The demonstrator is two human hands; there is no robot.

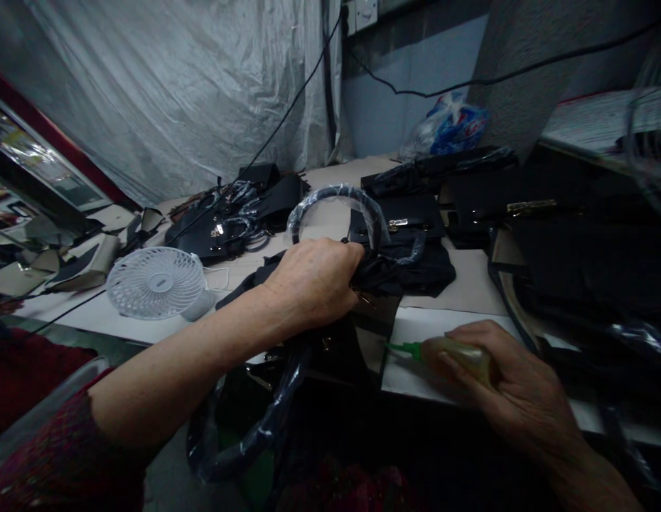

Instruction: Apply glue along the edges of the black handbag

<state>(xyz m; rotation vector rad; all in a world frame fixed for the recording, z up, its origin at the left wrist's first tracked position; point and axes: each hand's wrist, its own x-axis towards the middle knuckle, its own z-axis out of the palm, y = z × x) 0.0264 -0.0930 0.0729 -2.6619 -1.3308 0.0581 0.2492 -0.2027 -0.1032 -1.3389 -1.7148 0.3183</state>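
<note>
My left hand (323, 277) is closed on the dark fabric of a black handbag (335, 355) in front of me. One plastic-wrapped handle (338, 193) of the bag arches up behind that hand. A second wrapped handle (245, 455) hangs down at the near side. In my right hand (517, 391) is a squeeze bottle (458, 355) of yellowish liquid, its fingers wrapped round it. The bottle lies nearly level, and its thin green nozzle (405, 348) points left toward the bag, apart from my left hand.
A white fan (157, 283) stands on the table at left. Black bag parts (202, 231) lie behind it. More black bags (576, 263) are piled at right. A blue-and-clear plastic bag (453, 124) sits at the back. Black cables (431, 94) hang across the wall.
</note>
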